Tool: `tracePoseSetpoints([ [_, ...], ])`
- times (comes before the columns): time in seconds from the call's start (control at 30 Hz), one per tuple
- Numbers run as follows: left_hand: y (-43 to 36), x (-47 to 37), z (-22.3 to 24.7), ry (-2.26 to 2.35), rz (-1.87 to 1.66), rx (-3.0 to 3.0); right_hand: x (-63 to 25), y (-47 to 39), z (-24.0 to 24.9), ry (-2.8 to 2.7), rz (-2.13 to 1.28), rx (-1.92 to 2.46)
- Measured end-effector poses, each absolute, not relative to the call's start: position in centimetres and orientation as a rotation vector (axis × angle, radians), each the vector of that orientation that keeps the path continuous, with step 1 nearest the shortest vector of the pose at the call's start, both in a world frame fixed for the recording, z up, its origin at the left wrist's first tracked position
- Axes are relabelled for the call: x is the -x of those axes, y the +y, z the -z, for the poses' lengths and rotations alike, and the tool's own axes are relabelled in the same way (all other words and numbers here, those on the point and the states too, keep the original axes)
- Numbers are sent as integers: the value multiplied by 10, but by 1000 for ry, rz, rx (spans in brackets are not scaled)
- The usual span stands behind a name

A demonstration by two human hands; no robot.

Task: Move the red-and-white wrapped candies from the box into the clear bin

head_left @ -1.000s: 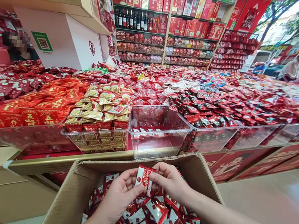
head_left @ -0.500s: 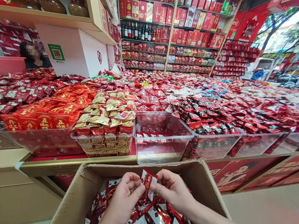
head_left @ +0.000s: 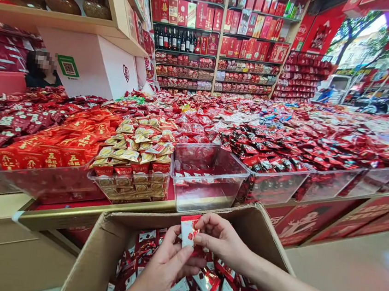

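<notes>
A small red-and-white candy packet [head_left: 187,232] is held upright over an open cardboard box [head_left: 90,251]. My right hand [head_left: 226,244] pinches its right side between thumb and fingers. My left hand [head_left: 167,262] is closed around its lower left part, the thumb pressed near the bottom edge. Some of the left fingers show behind and below the packet. Beneath both hands lie many loose packets [head_left: 206,282] of the same red and white look, heaped in the box.
A clear plastic bin [head_left: 206,196] with a low layer of packets stands on the counter just beyond the box. Beside it are durian candies [head_left: 142,142], red packets [head_left: 65,146] and a bin of dark red packets [head_left: 275,186]. A person [head_left: 42,71] is at the far left.
The packet has turned from its mostly red side to a white-and-red side. My left fingers have shifted under and behind it; my view has moved slightly.
</notes>
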State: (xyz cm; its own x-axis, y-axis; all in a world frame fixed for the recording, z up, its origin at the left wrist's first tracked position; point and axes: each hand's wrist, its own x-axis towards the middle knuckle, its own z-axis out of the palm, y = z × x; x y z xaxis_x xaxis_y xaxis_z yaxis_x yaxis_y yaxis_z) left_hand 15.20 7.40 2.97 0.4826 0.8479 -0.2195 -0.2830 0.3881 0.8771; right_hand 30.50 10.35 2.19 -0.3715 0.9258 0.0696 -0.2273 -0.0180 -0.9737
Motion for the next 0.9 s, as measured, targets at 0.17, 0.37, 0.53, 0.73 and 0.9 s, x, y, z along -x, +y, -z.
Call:
tracePoseSetpoints([
  [0.17, 75, -150, -31, 730, -792, -930, -307, 103, -24, -1375, -1515, 855],
  [0.37, 74, -146, -24, 711, -781, -1018, -309, 92, -35, -1656, -1207, 967],
  [0.53, 74, -146, -15, 778, -764, -1093, -321, 119, -109, -1661, -707, 870],
  [0.73, 75, -146, 5, 906, -586, -1250, -317, 219, -154, -1815, -914, 1269],
  [0.9, 76, -140, 22, 891, -422, -1402, -292, 255, -116, -1981, -1579, 1585],
])
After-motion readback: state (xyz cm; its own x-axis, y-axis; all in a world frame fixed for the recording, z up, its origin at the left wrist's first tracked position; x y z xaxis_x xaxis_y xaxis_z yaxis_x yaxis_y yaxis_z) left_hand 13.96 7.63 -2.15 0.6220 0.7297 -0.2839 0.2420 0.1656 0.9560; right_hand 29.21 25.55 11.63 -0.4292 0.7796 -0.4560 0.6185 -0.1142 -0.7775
